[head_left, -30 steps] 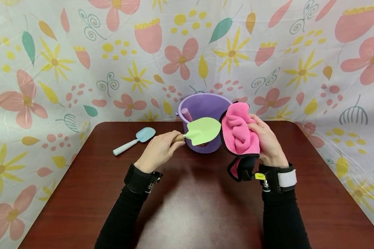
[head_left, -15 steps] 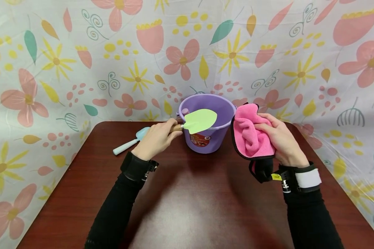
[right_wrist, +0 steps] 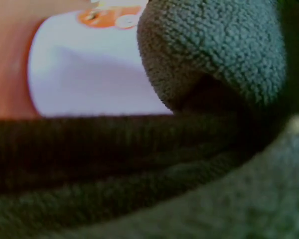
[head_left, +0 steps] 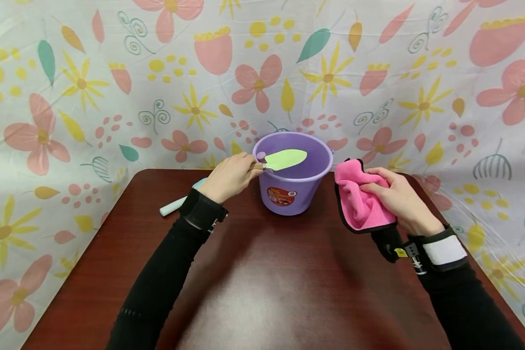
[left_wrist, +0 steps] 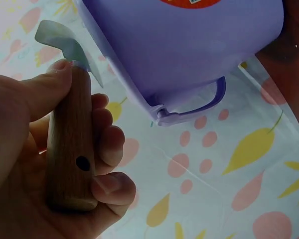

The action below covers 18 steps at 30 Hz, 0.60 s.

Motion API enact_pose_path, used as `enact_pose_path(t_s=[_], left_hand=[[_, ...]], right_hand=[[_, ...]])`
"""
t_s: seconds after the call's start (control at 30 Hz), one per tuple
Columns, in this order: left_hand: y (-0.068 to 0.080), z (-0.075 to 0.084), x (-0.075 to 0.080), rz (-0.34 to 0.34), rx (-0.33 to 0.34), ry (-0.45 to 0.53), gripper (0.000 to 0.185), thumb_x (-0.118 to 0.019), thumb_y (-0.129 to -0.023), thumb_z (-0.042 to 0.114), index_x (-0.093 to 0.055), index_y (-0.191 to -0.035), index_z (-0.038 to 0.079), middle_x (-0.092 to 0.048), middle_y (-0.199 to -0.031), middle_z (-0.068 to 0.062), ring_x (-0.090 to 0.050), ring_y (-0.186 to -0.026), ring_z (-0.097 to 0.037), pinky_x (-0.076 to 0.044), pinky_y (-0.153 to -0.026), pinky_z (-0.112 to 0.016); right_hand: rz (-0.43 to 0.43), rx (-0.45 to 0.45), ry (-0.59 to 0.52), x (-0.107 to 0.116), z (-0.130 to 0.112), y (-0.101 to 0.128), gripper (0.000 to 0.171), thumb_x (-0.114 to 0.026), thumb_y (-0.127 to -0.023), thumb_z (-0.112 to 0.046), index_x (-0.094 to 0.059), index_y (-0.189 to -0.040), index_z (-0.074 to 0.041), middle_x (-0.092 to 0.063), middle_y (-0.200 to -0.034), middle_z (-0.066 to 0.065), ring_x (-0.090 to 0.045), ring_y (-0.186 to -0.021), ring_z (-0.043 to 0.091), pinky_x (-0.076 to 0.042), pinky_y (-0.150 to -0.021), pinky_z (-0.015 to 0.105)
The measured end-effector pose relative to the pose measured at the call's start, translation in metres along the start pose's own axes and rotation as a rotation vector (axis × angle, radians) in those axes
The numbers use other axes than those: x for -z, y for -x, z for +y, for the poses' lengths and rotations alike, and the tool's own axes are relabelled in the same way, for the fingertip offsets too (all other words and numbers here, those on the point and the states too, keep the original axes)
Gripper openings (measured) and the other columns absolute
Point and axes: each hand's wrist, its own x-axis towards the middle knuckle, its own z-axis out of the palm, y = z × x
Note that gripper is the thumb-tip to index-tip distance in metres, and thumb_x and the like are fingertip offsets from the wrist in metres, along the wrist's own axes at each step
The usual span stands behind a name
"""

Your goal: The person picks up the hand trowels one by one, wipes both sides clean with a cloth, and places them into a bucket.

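Note:
My left hand (head_left: 233, 176) grips the wooden handle of a hand trowel (head_left: 286, 159) with a light green blade. In the head view the blade overlaps the mouth of a purple bucket (head_left: 284, 194). The left wrist view shows the fingers curled round the wooden handle (left_wrist: 72, 144), beside the bucket's side and its carrying handle (left_wrist: 199, 112). To the right of the bucket, my right hand (head_left: 395, 201) pinches a bunched pink cloth (head_left: 363, 199) with black edging. That cloth (right_wrist: 219, 45) fills much of the right wrist view, hiding the fingers there.
A second trowel with a pale blue handle (head_left: 172, 207) lies on the brown table (head_left: 262, 272), partly hidden behind my left hand. A pinkish-purple handle end (head_left: 261, 156) shows inside the bucket's left rim. A flower-printed curtain (head_left: 157, 73) hangs close behind the table.
The right hand has moved right with the pink cloth, away from the bucket. The left hand has raised the trowel from in front of the bucket to over its mouth, blade tipping flatter.

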Motion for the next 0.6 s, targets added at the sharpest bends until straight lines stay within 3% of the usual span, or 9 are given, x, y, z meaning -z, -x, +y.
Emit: enact_pose_path(t_s=[0.13, 0.27, 0.43, 0.6], left_hand=[[-0.014, 0.004, 0.003, -0.034, -0.011, -0.033, 0.026, -0.057, -0.1, 0.03, -0.064, -0.099, 0.006, -0.057, -0.092, -0.008, -0.058, -0.087, -0.024, -0.047, -0.075, -0.039], [-0.028, 0.007, 0.006, -0.08, -0.037, -0.058, 0.024, -0.055, -0.102, 0.026, -0.065, -0.098, 0.004, -0.057, -0.09, -0.008, -0.057, -0.086, -0.024, -0.046, -0.076, -0.037], [-0.047, 0.012, 0.008, -0.157, -0.03, -0.082, 0.029, -0.051, -0.104, 0.026, -0.067, -0.092, 0.004, -0.055, -0.083, -0.007, -0.054, -0.079, -0.022, -0.044, -0.075, -0.035], [-0.065, 0.021, 0.007, -0.229, -0.027, -0.12, 0.026, -0.053, -0.103, 0.025, -0.069, -0.098, 0.006, -0.06, -0.087, -0.007, -0.056, -0.084, -0.022, -0.045, -0.079, -0.036]], right_hand=[[0.006, 0.056, 0.156, 0.003, 0.007, -0.002, 0.037, -0.063, -0.096, -0.016, -0.056, -0.129, 0.0, -0.06, -0.107, 0.009, -0.055, -0.078, 0.006, -0.047, -0.066, 0.017], [0.005, 0.106, 0.327, 0.004, 0.011, -0.004, 0.037, -0.064, -0.096, -0.017, -0.058, -0.128, -0.001, -0.063, -0.11, 0.02, -0.053, -0.085, 0.013, -0.042, -0.069, 0.016], [-0.02, 0.055, 0.444, 0.001, 0.016, -0.005, 0.038, -0.062, -0.096, -0.024, -0.058, -0.129, -0.005, -0.064, -0.111, 0.021, -0.052, -0.093, 0.029, -0.04, -0.075, 0.03], [-0.057, -0.008, 0.511, -0.003, 0.026, -0.006, 0.039, -0.06, -0.097, -0.029, -0.057, -0.13, -0.008, -0.06, -0.116, 0.023, -0.052, -0.093, 0.036, -0.04, -0.073, 0.039]])
